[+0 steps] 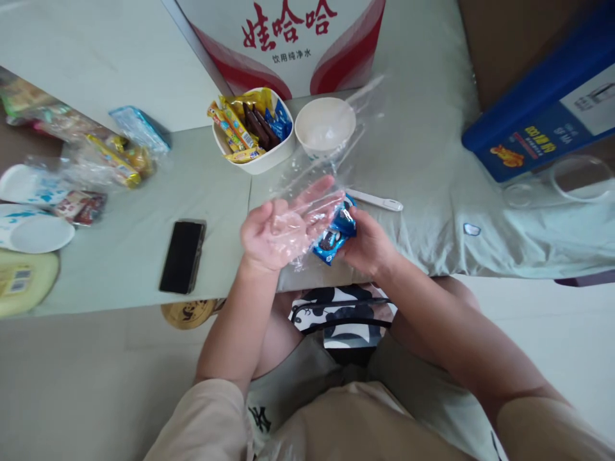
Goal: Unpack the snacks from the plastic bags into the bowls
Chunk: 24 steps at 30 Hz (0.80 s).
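Left hand palm up, fingers outstretched

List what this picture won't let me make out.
Head view, right hand: some fingers hidden by shiny blue plastic packets.
Head view, large white box with red lettering: top cut off by upper edge.
Head view, large blue box with yellow lettering: remainder cut off by right edge.
Head view, pale yellow package: label print too small.

A table draped in wrinkled pale green cloth stretches across a room in soft, diffuse light, its front edge above a smooth, pale floor, with a plain white panel standing behind at left.
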{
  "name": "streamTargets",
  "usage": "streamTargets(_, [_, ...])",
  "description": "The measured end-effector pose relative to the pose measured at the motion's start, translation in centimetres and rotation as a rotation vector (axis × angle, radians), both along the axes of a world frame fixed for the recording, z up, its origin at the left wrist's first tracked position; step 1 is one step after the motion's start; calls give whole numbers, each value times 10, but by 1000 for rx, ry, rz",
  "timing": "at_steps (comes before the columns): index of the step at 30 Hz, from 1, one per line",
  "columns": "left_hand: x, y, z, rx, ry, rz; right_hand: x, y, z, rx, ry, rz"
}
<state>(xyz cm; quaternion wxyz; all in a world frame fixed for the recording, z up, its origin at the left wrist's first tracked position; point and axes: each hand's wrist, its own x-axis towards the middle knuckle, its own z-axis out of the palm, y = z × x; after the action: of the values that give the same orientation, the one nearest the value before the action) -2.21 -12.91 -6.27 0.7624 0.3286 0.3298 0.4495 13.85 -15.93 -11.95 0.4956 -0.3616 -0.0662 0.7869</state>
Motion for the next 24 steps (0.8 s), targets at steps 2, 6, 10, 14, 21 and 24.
streamTargets(2, [-7, 2, 2, 50, -55, 65, 1, 1, -2, -22, 35, -27])
streamTargets(6, [-26, 11, 2, 129, -38, 206, 9, 3, -5, -41, 13, -73])
streamTargets(10, [-44, 21, -1, 188, 140, 368, 10, 9, -5, -56, -81, -150])
streamTargets(14, [-63, 27, -3, 242, 101, 451, -1, 12, -6, -28, -209, -198])
streamTargets(21, [-104, 31, 1, 278, -189, 622, -4, 4, -11, 77, -559, -184])
streamTargets(24, [-109, 36, 0, 111, -153, 731, 2, 2, -9, 79, -656, -217])
